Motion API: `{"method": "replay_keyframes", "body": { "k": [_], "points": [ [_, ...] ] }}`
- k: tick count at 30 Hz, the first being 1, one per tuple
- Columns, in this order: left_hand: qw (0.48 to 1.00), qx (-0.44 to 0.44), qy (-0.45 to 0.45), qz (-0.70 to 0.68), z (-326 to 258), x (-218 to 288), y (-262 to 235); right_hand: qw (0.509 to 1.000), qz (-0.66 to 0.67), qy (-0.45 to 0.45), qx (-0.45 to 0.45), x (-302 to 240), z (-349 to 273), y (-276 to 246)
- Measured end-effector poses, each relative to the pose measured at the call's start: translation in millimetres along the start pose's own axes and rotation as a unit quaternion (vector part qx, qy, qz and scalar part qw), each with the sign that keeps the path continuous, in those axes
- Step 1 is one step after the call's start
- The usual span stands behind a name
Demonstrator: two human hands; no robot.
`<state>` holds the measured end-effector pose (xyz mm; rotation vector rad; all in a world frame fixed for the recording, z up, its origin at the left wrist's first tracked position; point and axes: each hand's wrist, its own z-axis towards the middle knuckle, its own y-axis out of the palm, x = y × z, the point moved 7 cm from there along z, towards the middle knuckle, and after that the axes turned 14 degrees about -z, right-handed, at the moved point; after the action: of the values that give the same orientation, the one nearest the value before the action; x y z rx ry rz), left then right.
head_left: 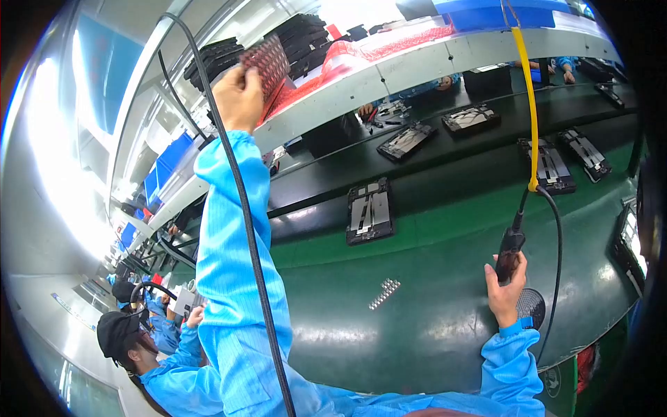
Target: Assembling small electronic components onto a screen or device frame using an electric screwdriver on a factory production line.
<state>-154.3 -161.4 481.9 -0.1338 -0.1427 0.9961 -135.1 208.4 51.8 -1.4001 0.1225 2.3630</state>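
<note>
Bright overhead glare at left — fisheye-bent, dark-vignetted edges.

Left hand's fingers (pixel 244 78) hidden behind red perforated tray (pixel 267 61); yellow cord (pixel 526 90) cut off above.

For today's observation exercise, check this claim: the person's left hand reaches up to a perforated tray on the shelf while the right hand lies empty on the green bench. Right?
Not quite. In the head view the right hand is not empty: it grips a dark power screwdriver hanging on a cable above the green bench. The left hand does reach the perforated tray on the shelf.
</note>
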Motion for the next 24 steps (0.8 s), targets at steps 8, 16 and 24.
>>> {"method": "replay_keyframes", "body": {
  "k": [8,16,24],
  "points": [
    [0.901,0.044,-0.215,-0.375,-42.8,24.7,-43.1,0.992,-0.053,-0.083,0.076,-23.4,-8.0,-35.3],
    [0.828,-0.218,-0.413,-0.31,-293.2,83.2,24.8,0.944,-0.051,-0.321,0.052,-92.3,-21.3,-21.2],
    [0.597,-0.109,-0.638,-0.474,-458.5,104.0,75.0,0.953,0.051,0.14,-0.263,-14.1,-23.9,60.4]
  ]
}}
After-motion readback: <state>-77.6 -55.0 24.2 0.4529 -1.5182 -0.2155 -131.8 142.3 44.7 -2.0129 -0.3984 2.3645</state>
